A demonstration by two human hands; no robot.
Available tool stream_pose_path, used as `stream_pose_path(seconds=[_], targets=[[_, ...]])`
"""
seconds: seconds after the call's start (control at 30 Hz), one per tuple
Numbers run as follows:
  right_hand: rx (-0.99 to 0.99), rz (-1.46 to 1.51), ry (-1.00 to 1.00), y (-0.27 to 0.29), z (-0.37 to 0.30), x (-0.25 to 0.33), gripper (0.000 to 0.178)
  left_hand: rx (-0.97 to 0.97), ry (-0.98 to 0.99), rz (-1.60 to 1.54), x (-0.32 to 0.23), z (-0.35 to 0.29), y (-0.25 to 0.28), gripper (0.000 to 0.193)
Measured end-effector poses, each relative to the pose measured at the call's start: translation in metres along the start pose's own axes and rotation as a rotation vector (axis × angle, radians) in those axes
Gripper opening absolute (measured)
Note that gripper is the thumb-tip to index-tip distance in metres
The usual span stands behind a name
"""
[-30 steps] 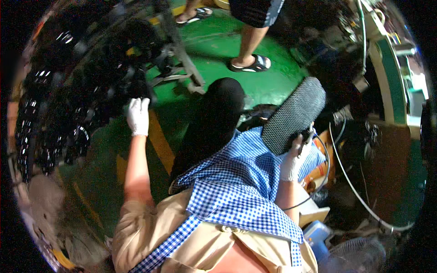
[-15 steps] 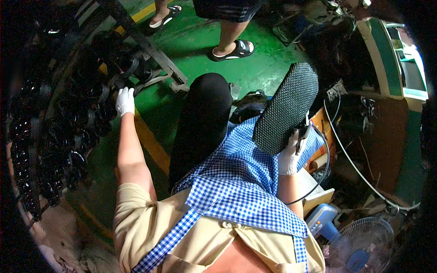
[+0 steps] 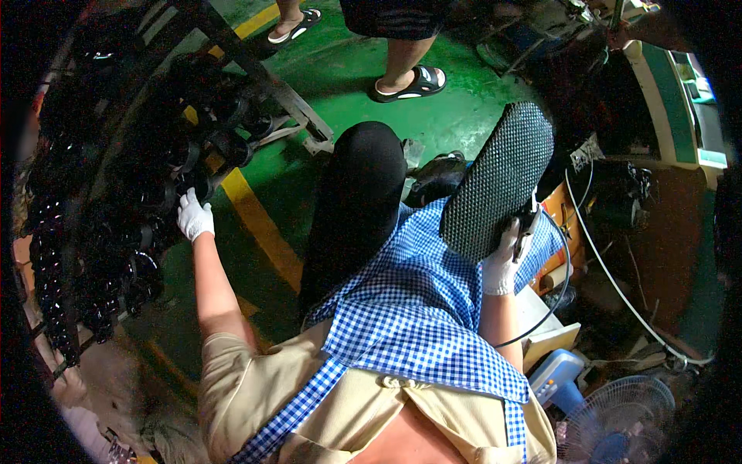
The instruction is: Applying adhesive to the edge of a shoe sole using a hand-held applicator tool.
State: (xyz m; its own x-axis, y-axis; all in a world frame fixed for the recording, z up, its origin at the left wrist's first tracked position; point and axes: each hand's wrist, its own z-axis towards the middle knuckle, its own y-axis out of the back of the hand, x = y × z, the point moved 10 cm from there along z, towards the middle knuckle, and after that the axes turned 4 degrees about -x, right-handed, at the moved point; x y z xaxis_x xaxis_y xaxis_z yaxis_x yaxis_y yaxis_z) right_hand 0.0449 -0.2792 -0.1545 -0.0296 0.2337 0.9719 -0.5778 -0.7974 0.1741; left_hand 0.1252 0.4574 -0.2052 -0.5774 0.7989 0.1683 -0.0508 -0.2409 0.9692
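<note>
My left hand (image 3: 195, 216), in a white glove, reaches to a rack of dark strapped items (image 3: 220, 147) that look like sandals. Its fingers are stretched out and slightly apart against one of them; the shadow hides the exact contact. In my gloved right hand (image 3: 501, 271) is a dark hand tool (image 3: 522, 241), with a thin cable (image 3: 566, 271) curving down past my forearm. That hand is closed around the tool, beside a black textured oval pad (image 3: 502, 182) lying over my right knee. A blue checked apron (image 3: 417, 271) covers my lap.
Another person's foot in a black sandal (image 3: 417, 83) stands on the green floor ahead. A metal rack leg (image 3: 309, 116) slants at the left. At the right are a white cable (image 3: 618, 278), an orange-brown wooden surface (image 3: 558, 205) and a caged fan (image 3: 618, 417).
My left hand has moved back toward me and leftward along the dark items. My right hand still holds the tool beside the pad. The whole view has shifted slightly.
</note>
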Motion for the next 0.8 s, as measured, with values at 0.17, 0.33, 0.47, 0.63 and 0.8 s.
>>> stream_pose_path(seconds=[0.17,0.33,0.47,0.63,0.8], targets=[[-0.077,0.068,-0.054,0.001,0.006,-0.003,0.065,0.169,-0.023,0.038,0.006,0.045,-0.050,0.061],[-0.115,-0.074,-0.120,0.000,0.013,-0.023,0.067,0.284,-0.134,-0.222,0.001,0.069,-0.085,0.058],[-0.111,-0.142,-0.009,0.000,0.012,-0.018,0.066,0.249,-0.057,-0.743,-0.009,0.048,-0.084,0.054],[-0.077,-0.034,-0.077,-0.005,0.014,-0.028,0.071,0.075,-0.088,-0.821,-0.024,-0.032,-0.042,0.038],[-0.054,-0.107,0.037,-0.010,0.012,-0.018,0.067,0.339,0.159,-1.062,-0.012,-0.109,0.021,0.024]])
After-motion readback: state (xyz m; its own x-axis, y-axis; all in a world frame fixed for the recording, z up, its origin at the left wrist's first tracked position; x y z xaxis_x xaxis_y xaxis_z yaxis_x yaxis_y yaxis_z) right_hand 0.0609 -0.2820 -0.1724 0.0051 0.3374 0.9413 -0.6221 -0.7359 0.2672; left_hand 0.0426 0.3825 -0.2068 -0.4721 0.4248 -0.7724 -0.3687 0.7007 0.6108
